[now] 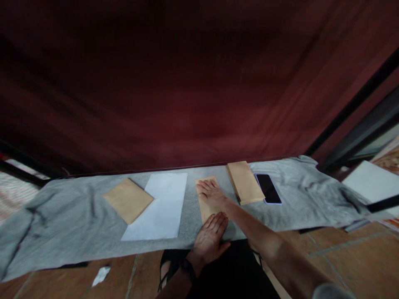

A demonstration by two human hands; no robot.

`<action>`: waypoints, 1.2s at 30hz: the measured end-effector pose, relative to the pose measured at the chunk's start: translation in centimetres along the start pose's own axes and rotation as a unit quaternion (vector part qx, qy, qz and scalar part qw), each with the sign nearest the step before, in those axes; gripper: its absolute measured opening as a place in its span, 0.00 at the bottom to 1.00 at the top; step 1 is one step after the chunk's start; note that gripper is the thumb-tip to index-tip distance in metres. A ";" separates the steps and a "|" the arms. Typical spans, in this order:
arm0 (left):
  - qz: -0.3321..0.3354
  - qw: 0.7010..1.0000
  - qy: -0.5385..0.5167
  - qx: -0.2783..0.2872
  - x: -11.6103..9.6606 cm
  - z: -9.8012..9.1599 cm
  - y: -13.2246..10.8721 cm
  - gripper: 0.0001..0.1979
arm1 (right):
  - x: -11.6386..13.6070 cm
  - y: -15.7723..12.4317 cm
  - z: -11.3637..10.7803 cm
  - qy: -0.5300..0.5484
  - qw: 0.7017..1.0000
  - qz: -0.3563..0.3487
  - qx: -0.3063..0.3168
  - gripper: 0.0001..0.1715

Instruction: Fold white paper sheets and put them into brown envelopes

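The envelope lay flat near the middle of the grey cloth. Its long axis ran from the cloth's far edge toward its near edge, with the far end turned slightly left. Both short ends stopped within the cloth's edges.

The right hand rested palm down on the envelope's far half; its fingers were slightly fanned and pointed across the long axis, toward the far left corner. The left hand lay at the near end, over the near right corner, fingers straight and close together, pointing away from the near edge. Neither hand gripped anything. The right hand was nearer the far end, the left nearer the near end. How firmly either pressed could not be told.

To the right, a stack of envelopes lay askew, just beside a phone. To the left lay white paper; a tan envelope, set diagonally, overlapped its left side, toward the cloth's left end.
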State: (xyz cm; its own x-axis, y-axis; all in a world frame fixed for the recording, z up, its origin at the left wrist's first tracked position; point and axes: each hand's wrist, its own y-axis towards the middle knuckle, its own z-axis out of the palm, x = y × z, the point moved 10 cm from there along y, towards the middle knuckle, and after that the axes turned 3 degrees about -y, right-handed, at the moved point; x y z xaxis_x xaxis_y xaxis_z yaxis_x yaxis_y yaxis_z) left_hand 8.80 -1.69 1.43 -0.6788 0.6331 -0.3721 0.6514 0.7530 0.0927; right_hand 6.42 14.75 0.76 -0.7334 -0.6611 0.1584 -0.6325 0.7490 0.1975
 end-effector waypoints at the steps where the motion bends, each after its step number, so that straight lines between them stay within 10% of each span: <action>1: 0.000 1.000 0.003 -0.002 0.0 -0.1 0.0 0.43 | 0.3 -0.2 0.0 0.004 1.000 -0.008 0.008 0.28; 18: -0.019 0.998 0.025 -0.056 0.2 -0.5 -0.4 0.30 | 2.3 -6.8 0.3 0.161 0.977 -0.072 0.115 0.26; 36: 0.017 0.987 0.119 -0.108 0.1 -0.8 -3.4 0.27 | 3.1 -16.5 -3.3 0.069 0.998 -0.005 -0.001 0.32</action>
State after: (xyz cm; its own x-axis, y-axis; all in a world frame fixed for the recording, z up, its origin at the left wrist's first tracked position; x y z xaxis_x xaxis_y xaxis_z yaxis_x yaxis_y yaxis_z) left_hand 6.31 -4.03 1.82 -0.7355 0.6629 -0.1403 0.6047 0.7356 0.3054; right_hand 15.38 0.21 1.20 -0.6851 -0.6692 0.2878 -0.6396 0.7417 0.2022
